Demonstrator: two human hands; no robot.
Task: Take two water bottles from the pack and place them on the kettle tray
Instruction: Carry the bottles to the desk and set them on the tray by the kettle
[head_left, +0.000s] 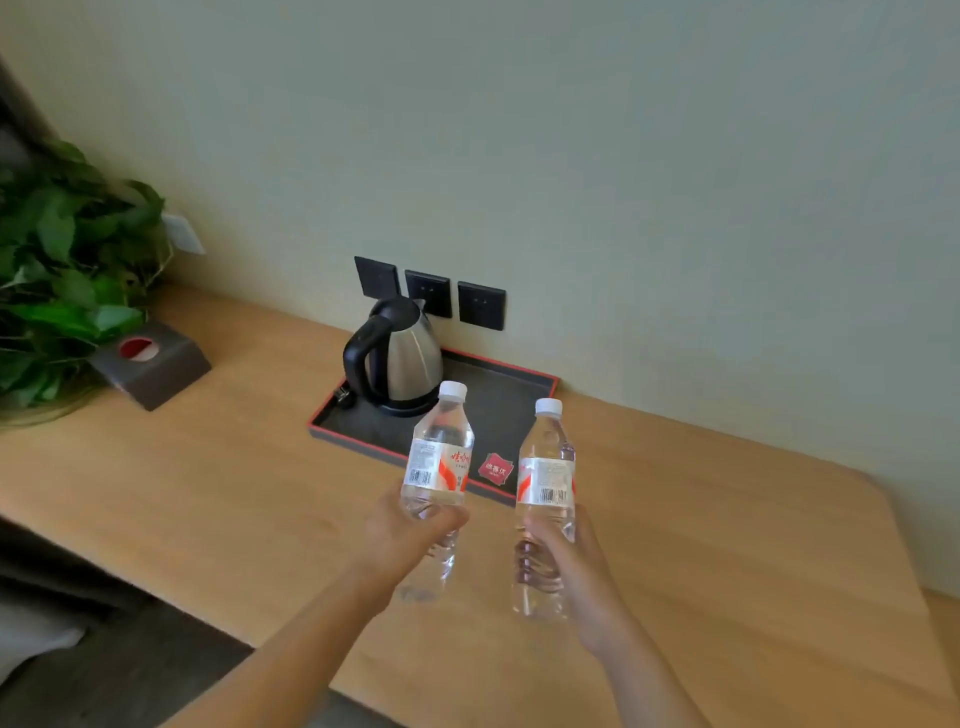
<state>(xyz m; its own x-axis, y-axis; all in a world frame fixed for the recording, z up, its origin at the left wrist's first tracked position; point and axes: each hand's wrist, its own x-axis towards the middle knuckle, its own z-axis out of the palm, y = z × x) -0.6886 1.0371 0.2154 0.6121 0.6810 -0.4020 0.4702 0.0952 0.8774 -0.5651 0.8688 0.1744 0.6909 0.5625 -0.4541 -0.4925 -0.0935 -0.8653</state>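
Note:
My left hand (402, 540) grips the lower half of a clear water bottle (440, 457) with a white cap and a red-and-white label. My right hand (563, 558) holds a second, identical bottle (546, 483) the same way. Both bottles are upright, held in the air above the wooden desk, just in front of the near edge of the kettle tray (524, 371). The tray is black with a red rim and stands against the wall. A steel kettle (402, 358) with a black handle sits on its left part. The pack is out of view.
A red card (496, 469) lies on the tray's near right part. A grey tissue box (150, 364) and a leafy plant (57, 270) stand at the desk's left. Three dark wall sockets (480, 305) sit behind the kettle. The desk edge (197, 608) runs diagonally at lower left.

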